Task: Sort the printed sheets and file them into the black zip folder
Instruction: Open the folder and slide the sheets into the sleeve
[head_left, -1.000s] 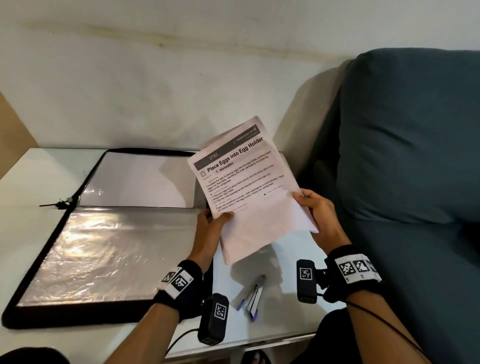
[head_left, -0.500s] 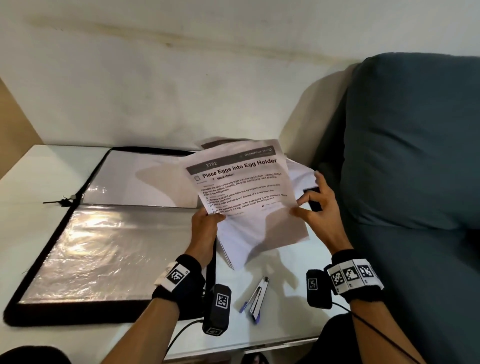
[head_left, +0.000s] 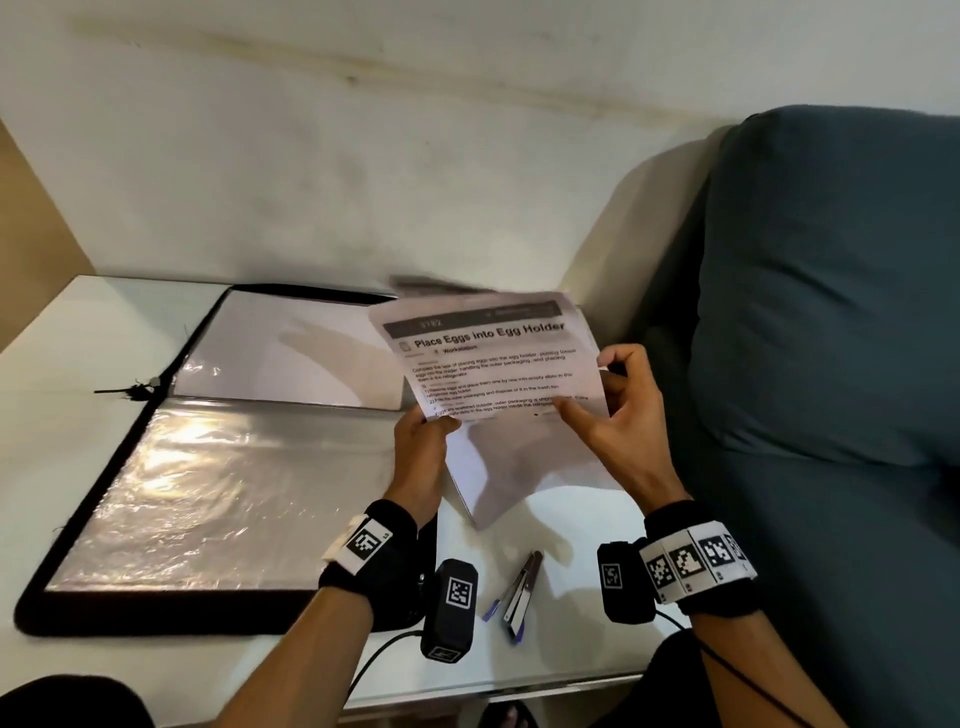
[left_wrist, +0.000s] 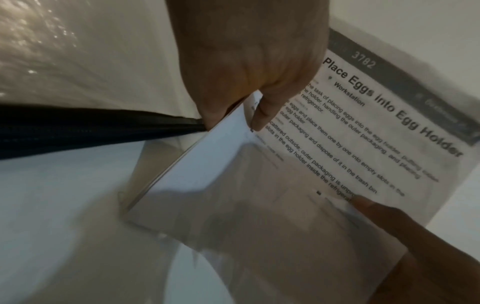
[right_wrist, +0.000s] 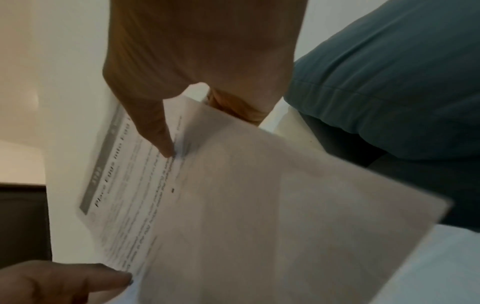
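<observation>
Sheets (head_left: 493, 374) hung above the counter (head_left: 571, 649) between both hands, right of the open black zip folder (head_left: 104, 618). Left wrist view: left hand (left_wrist: 249, 67) pinched their left edge. Right wrist view: right hand (right_wrist: 197, 67) pinched the right edge.

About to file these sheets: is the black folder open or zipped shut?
Open. The folder lies spread flat on the table, both halves with their clear sleeves showing, black edge around them.
</observation>
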